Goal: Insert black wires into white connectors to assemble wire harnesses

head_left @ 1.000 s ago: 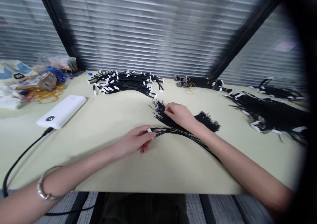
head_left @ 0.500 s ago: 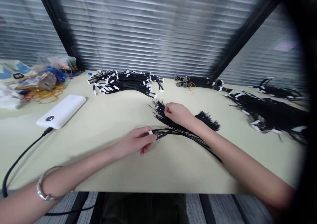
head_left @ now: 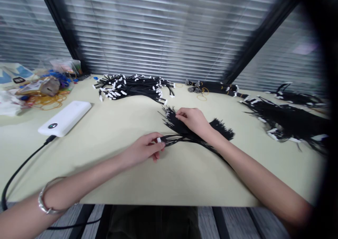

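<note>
Near the middle of the table, my left hand (head_left: 150, 146) is closed on the end of several thin black cables, at a white connector (head_left: 158, 140). These held cables (head_left: 182, 139) run right and pass under my right forearm. My right hand (head_left: 192, 119) is above a pile of short black wires (head_left: 173, 122) with bare-looking tips. Its thumb and index finger are pinched together; whatever is between them is too small to make out. Another part of the wire pile (head_left: 222, 129) shows to the right of my right wrist.
A heap of black cables with white connectors (head_left: 132, 87) lies at the back. Tied bundles (head_left: 213, 88) and more cables (head_left: 293, 119) are at the right. A white power bank (head_left: 66, 118) with a black cord and a bag clutter (head_left: 50, 85) lie left.
My left hand has shifted slightly left with the connector. My right hand has changed its angle a little over the wire pile, its fingers now more extended.
</note>
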`<action>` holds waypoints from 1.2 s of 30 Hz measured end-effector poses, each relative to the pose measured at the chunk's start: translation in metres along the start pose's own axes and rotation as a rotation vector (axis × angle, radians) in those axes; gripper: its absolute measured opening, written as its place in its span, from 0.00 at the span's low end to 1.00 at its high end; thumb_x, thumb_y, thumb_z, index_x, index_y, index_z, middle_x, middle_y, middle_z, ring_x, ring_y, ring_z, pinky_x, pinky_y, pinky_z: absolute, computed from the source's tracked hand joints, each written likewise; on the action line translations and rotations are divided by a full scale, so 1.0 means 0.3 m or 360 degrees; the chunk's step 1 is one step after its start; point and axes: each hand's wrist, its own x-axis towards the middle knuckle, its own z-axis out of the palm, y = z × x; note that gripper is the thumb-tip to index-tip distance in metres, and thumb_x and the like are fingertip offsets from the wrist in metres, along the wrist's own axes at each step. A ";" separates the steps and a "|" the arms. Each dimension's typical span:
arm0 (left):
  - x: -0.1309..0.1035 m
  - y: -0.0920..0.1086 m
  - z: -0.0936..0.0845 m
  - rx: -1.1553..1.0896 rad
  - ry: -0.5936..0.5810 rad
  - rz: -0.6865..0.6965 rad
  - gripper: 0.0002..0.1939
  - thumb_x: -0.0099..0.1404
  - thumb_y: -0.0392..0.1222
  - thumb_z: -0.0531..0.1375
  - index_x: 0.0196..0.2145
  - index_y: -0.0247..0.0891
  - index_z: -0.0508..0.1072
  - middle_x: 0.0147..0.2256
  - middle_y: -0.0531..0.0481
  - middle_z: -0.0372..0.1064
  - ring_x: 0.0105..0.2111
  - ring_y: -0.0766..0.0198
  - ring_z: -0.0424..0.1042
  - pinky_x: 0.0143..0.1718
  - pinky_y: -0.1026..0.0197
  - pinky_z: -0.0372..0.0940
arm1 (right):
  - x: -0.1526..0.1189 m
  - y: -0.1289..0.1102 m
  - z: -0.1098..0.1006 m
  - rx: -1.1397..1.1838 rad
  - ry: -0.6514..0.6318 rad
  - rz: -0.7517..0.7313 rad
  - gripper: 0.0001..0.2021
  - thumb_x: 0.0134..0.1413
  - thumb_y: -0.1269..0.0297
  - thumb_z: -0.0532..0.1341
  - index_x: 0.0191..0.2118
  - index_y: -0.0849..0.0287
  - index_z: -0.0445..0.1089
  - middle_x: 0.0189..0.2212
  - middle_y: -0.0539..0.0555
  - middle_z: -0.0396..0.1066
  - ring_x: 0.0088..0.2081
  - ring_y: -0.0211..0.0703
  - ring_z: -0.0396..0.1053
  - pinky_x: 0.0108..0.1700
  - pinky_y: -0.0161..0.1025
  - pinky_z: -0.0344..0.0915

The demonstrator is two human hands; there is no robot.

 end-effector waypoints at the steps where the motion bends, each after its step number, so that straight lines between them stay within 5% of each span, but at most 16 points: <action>1: 0.000 -0.001 0.000 -0.0006 0.0002 -0.0007 0.13 0.61 0.47 0.56 0.38 0.36 0.67 0.32 0.50 0.64 0.27 0.68 0.65 0.27 0.62 0.65 | 0.000 -0.001 0.000 0.0015 0.0016 0.0005 0.05 0.55 0.66 0.56 0.33 0.56 0.70 0.29 0.50 0.73 0.31 0.39 0.69 0.34 0.34 0.58; 9: 0.007 -0.009 -0.015 -0.0014 0.0193 0.0001 0.15 0.59 0.43 0.59 0.44 0.38 0.67 0.32 0.52 0.63 0.28 0.68 0.66 0.31 0.62 0.65 | -0.034 -0.047 0.001 0.0644 0.0201 0.0066 0.07 0.55 0.63 0.57 0.34 0.58 0.70 0.29 0.50 0.72 0.30 0.37 0.67 0.33 0.33 0.61; 15: 0.010 -0.022 -0.032 -0.0440 0.0308 0.0014 0.15 0.59 0.40 0.61 0.45 0.39 0.67 0.34 0.52 0.62 0.31 0.69 0.67 0.34 0.63 0.63 | -0.129 -0.137 -0.007 0.0895 0.0339 -0.0229 0.06 0.56 0.65 0.57 0.34 0.59 0.70 0.32 0.53 0.70 0.32 0.36 0.66 0.33 0.35 0.62; 21: 0.007 0.000 -0.028 -0.0871 0.0249 0.0102 0.10 0.58 0.37 0.63 0.39 0.37 0.68 0.34 0.51 0.66 0.33 0.69 0.68 0.37 0.66 0.61 | -0.189 -0.202 -0.026 0.0859 0.0418 -0.0524 0.05 0.54 0.72 0.57 0.35 0.59 0.69 0.30 0.52 0.68 0.31 0.35 0.65 0.30 0.34 0.61; 36: -0.024 0.040 -0.012 -0.0801 -0.0031 0.0218 0.09 0.55 0.38 0.65 0.33 0.37 0.69 0.32 0.53 0.68 0.30 0.69 0.68 0.37 0.64 0.63 | -0.256 -0.284 -0.142 0.0436 0.0598 -0.0687 0.08 0.49 0.76 0.60 0.31 0.54 0.66 0.25 0.49 0.68 0.27 0.36 0.66 0.27 0.35 0.62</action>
